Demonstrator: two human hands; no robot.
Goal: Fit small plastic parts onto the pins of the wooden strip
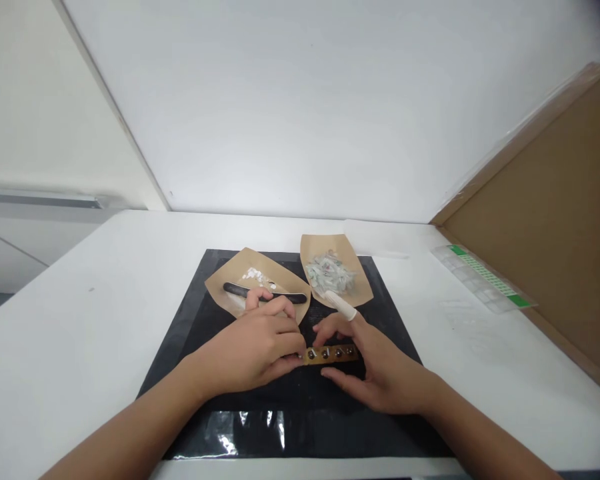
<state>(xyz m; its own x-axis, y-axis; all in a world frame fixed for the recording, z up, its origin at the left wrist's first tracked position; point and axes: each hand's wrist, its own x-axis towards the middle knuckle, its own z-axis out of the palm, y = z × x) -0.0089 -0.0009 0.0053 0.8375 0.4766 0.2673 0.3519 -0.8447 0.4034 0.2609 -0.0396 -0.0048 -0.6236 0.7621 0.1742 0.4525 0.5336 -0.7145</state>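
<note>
A narrow yellow-brown strip [333,354] lies on the black mat, carrying several round, dark, shiny pieces. My left hand [260,343] is closed, thumb and fingertips pinched at the strip's left end; its fingers cover that end, and any small piece between them is hidden. Around the strip's right part, my right hand [375,363] is open, with thumb and fingers apart on either side. One of its fingers wears a white finger cot [341,305]. Just beyond my left fingers, a black nail file [290,298] rests across a brown paper tray [220,283] with small white bits inside.
A second brown paper tray [361,270] holds a heap of small clear packets [330,273]. The black mat [300,433] covers the middle of the white table [95,320]. At right lies a clear plastic case [485,279] with green marks, beside a brown board [555,220].
</note>
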